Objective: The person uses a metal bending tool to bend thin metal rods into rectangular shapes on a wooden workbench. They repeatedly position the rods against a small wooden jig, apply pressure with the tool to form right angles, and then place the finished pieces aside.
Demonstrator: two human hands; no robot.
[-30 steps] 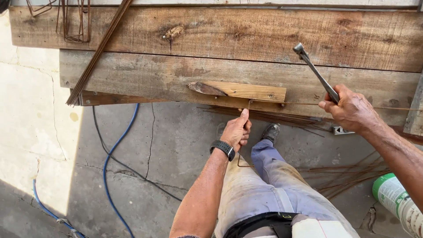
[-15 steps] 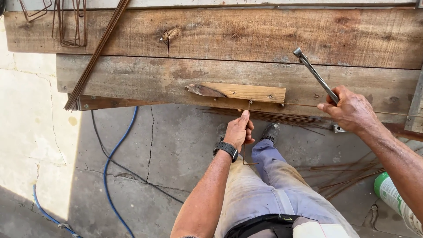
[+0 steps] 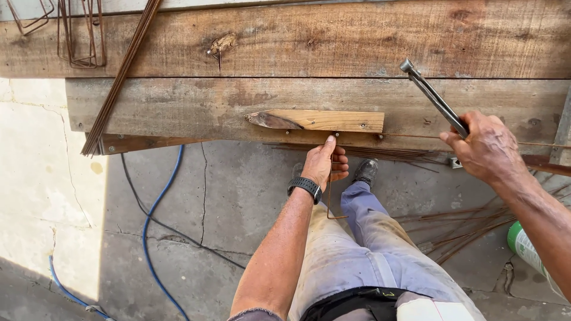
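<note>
Left hand [image 3: 324, 163] pinching thin rod [image 3: 329, 190] at bench edge, right hand [image 3: 488, 145] grip clenched round bending lever [image 3: 433, 98], probably steel.

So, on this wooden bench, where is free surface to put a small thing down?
Bare wood lies on the weathered lower plank, between the slanting bundle of rusty rods and the small pale wood block. It is crowded near the block, where the left hand pinches thin bent wire.
</note>
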